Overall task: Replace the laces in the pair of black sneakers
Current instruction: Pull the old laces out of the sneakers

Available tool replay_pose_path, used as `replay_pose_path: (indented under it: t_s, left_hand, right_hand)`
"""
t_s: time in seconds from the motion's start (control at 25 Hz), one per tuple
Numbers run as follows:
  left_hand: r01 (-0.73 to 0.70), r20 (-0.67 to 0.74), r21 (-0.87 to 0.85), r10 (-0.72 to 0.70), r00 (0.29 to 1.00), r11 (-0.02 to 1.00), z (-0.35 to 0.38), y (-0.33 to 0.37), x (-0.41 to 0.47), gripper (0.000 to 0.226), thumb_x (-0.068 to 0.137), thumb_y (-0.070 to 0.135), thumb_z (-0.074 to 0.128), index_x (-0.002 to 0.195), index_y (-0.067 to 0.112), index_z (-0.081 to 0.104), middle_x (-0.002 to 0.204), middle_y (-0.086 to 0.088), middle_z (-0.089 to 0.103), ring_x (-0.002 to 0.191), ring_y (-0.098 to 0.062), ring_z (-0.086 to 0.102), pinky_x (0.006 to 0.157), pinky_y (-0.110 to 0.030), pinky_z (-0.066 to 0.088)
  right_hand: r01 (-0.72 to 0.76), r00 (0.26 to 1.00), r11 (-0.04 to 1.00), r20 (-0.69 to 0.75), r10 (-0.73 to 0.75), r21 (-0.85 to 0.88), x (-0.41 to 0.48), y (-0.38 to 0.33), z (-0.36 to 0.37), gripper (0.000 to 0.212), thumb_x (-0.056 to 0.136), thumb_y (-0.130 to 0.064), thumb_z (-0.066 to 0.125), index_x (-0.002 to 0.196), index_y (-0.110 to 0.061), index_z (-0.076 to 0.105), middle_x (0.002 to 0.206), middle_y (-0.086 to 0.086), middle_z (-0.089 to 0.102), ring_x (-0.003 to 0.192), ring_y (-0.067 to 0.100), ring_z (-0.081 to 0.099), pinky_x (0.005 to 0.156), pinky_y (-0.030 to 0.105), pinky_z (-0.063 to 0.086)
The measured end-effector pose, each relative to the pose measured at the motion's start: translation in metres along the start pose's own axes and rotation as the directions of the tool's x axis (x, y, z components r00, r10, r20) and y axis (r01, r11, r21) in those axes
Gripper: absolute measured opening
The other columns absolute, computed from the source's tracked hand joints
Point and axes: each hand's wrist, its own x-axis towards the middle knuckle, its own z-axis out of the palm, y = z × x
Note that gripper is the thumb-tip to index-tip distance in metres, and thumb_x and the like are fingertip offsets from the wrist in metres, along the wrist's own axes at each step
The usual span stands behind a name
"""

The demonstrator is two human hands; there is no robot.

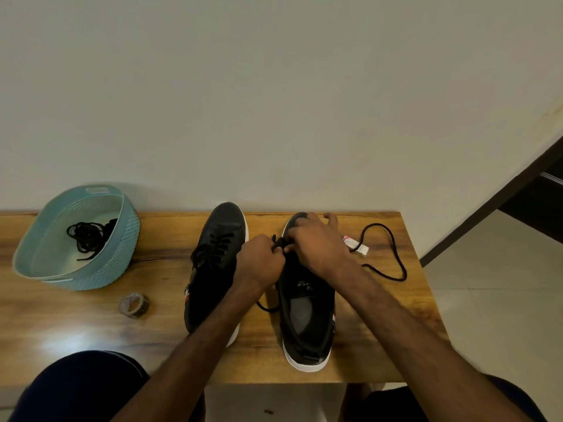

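Observation:
Two black sneakers with white soles stand side by side on the wooden table (170, 303), toes toward the wall. The left sneaker (217, 257) is laced with black laces. Over the front of the right sneaker (307, 309) both hands meet. My left hand (260, 260) pinches a black lace (393, 260) at the eyelets. My right hand (320, 242) is curled over the shoe's toe and grips the lace there too. One long end of that lace loops out across the table to the right, and a short end trails between the shoes.
A teal plastic basket (39, 257) at the far left holds a bundle of black laces (88, 237). A roll of tape (134, 304) lies in front of it. A small white box (356, 245) sits beside the right shoe. The table's right edge is close.

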Motion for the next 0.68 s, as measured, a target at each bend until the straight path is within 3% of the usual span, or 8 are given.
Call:
replay_pose_path:
  t_s: [0.2,0.32,0.44,0.48,0.52,0.56,0.64,0.68]
  left_hand:
    - [0.047,0.0,-0.06,-0.047,0.999,0.997,0.003,-0.002,-0.001,0.013,0.097,0.022,0.056,0.085,0.016,0.054,0.075,-0.001,0.057,0.064,-0.013,0.054,0.052,-0.022,0.037]
    - [0.044,-0.018,-0.048,-0.045,0.999,0.998,0.003,-0.001,-0.004,0.015,0.097,0.022,0.054,0.084,0.014,0.055,0.08,-0.004,0.061,0.071,-0.02,0.061,0.057,-0.028,0.047]
    - [0.047,-0.055,-0.006,-0.047,0.997,0.999,0.003,-0.002,-0.005,0.015,0.097,0.023,0.054,0.092,0.01,0.059,0.086,-0.007,0.064,0.077,-0.023,0.063,0.067,-0.035,0.054]
    - [0.046,-0.052,-0.005,-0.047,0.998,0.999,0.002,-0.002,-0.006,0.016,0.097,0.024,0.054,0.092,0.01,0.06,0.085,-0.006,0.065,0.075,-0.022,0.064,0.066,-0.035,0.055]
    - [0.039,-0.035,-0.021,-0.04,0.999,0.999,0.002,-0.003,-0.007,0.017,0.097,0.024,0.054,0.089,0.011,0.061,0.082,-0.005,0.066,0.068,-0.02,0.065,0.064,-0.034,0.057]
    - [0.026,-0.008,-0.048,-0.026,1.0,0.999,0.003,-0.002,-0.009,0.019,0.097,0.025,0.054,0.087,0.012,0.063,0.078,-0.004,0.068,0.061,-0.019,0.066,0.06,-0.033,0.058]
    - [0.014,0.04,-0.085,-0.01,0.999,0.996,0.005,0.0,-0.013,0.021,0.098,0.025,0.052,0.087,0.013,0.065,0.075,-0.004,0.069,0.054,-0.018,0.066,0.056,-0.032,0.059]
    - [0.018,0.052,-0.095,-0.013,0.999,0.995,0.006,0.001,-0.014,0.02,0.098,0.025,0.052,0.089,0.014,0.065,0.076,-0.003,0.07,0.054,-0.017,0.066,0.055,-0.031,0.059]
  right_hand:
    - [-0.046,0.996,0.906,-0.052,0.075,0.421,-0.005,0.009,-0.006,0.011,0.091,-0.029,0.067,0.097,-0.024,0.075,0.103,-0.007,0.058,0.107,0.018,0.053,0.097,0.044,0.04]
    - [0.049,0.971,0.424,-0.143,0.192,0.904,-0.014,0.025,-0.034,0.005,0.089,-0.009,0.069,0.086,-0.012,0.072,0.09,-0.002,0.067,0.087,0.017,0.06,0.084,0.032,0.048]
    - [0.178,0.967,-0.17,-0.14,0.213,0.969,-0.035,0.053,-0.064,0.015,0.083,-0.019,0.074,0.091,-0.009,0.066,0.089,-0.003,0.065,0.086,0.013,0.057,0.094,0.042,0.049]
    - [0.177,0.97,-0.22,-0.133,0.202,0.959,-0.04,0.061,-0.068,0.021,0.082,-0.029,0.073,0.089,-0.01,0.066,0.089,-0.001,0.064,0.087,0.012,0.059,0.097,0.046,0.048]
    - [0.152,0.97,-0.125,-0.123,0.211,0.981,-0.042,0.066,-0.069,0.026,0.085,-0.035,0.07,0.083,-0.009,0.067,0.088,0.003,0.065,0.089,0.012,0.061,0.1,0.047,0.047]
    - [0.093,0.966,0.124,-0.12,0.23,0.988,-0.042,0.068,-0.067,0.033,0.089,-0.037,0.066,0.077,-0.007,0.067,0.084,0.006,0.066,0.088,0.012,0.063,0.102,0.044,0.048]
    - [-0.109,0.936,0.764,-0.192,0.294,0.636,-0.033,0.061,-0.051,0.031,0.094,-0.037,0.063,0.079,-0.011,0.07,0.09,0.003,0.068,0.092,0.014,0.063,0.097,0.042,0.049]
    - [-0.136,0.929,0.893,-0.259,0.266,0.429,-0.029,0.05,-0.046,0.023,0.094,-0.036,0.064,0.087,-0.015,0.07,0.099,0.0,0.066,0.097,0.015,0.06,0.092,0.04,0.049]
